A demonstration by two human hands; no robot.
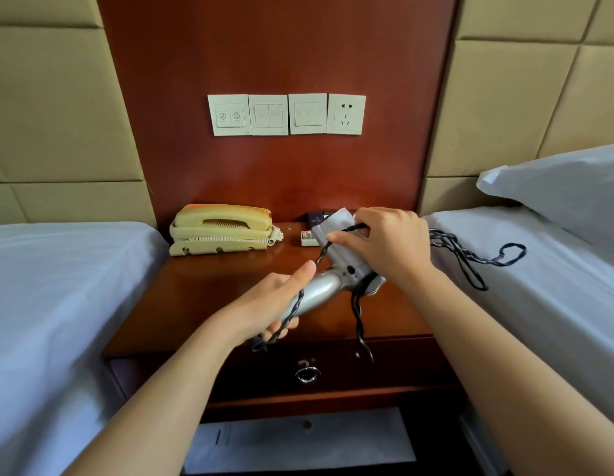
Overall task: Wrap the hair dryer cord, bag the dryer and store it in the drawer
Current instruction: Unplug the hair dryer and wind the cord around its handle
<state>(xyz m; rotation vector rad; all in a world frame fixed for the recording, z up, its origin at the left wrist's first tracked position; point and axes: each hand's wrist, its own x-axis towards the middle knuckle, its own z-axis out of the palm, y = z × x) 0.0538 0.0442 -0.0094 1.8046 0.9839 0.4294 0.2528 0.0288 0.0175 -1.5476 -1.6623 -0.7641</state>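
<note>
The left hand (274, 304) was clenched around the handle of the hair dryer (336, 266), holding it just above the counter (202, 293). The right hand (388, 242) lay over the dryer's barrel, its grip pinching the twisted black cord (470, 255) against the body. One strand crossed the barrel and ran down past the left thumb; another loop dangled toward the drawer (333, 365), and the rest trailed off onto the bed (539, 286) at the right. To do this wrap well, I'd say each turn wanted to be laid snug beside the last, with the left hand keeping the dryer steady and the slack drawn in off the bed before it snagged. The drawer looked shut, its ring pull hanging. The plug couldn't be made out, nor could the far end of the barrel under the right hand. A pale flat thing (298, 441) lay below the drawer; whether it was the bag I couldn't tell.
</note>
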